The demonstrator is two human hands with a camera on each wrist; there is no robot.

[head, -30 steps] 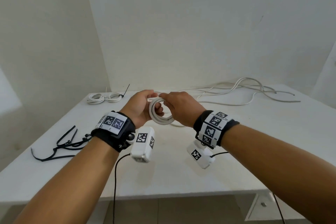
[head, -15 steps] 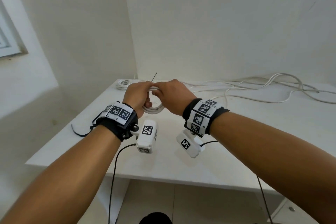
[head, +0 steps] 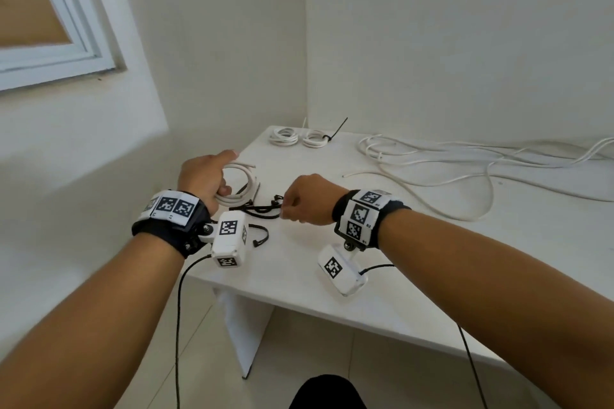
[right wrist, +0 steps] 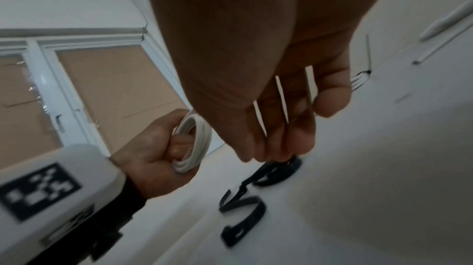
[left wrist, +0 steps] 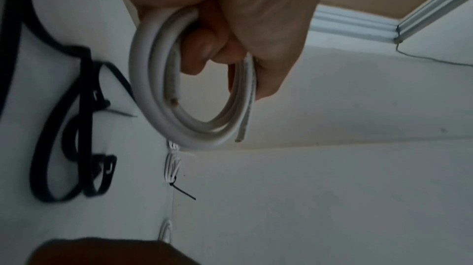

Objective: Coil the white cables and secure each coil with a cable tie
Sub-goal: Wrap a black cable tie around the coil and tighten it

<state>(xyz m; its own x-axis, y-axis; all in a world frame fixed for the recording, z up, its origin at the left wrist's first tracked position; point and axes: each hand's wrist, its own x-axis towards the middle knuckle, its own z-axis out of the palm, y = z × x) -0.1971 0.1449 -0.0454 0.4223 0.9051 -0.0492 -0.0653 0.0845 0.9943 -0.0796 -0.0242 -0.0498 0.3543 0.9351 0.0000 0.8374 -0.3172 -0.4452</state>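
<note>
My left hand (head: 202, 176) grips a small coil of white cable (head: 244, 183) just above the table's left edge, fingers curled through the ring (left wrist: 153, 95); both cut ends show. A tangle of black cable ties (head: 262, 209) lies on the white table (head: 332, 276) right of the coil. My right hand (head: 305, 201) hangs over that tangle, and its fingertips (right wrist: 279, 154) touch a tie loop (right wrist: 268, 176) while the thumb stays apart. Two small white coils (head: 284, 137) lie at the far corner; the right one (head: 315, 138) carries a black tie.
Long loose white cables (head: 465, 159) sprawl across the back and right of the table. One more black tie (head: 260, 236) lies near the front edge by my left wrist camera. Walls close off the left and back; a window is at upper left.
Both hands held the coil together at mid-table. Now the left alone holds it near the left edge, and the right has let go and dropped onto the black ties. The view swung left.
</note>
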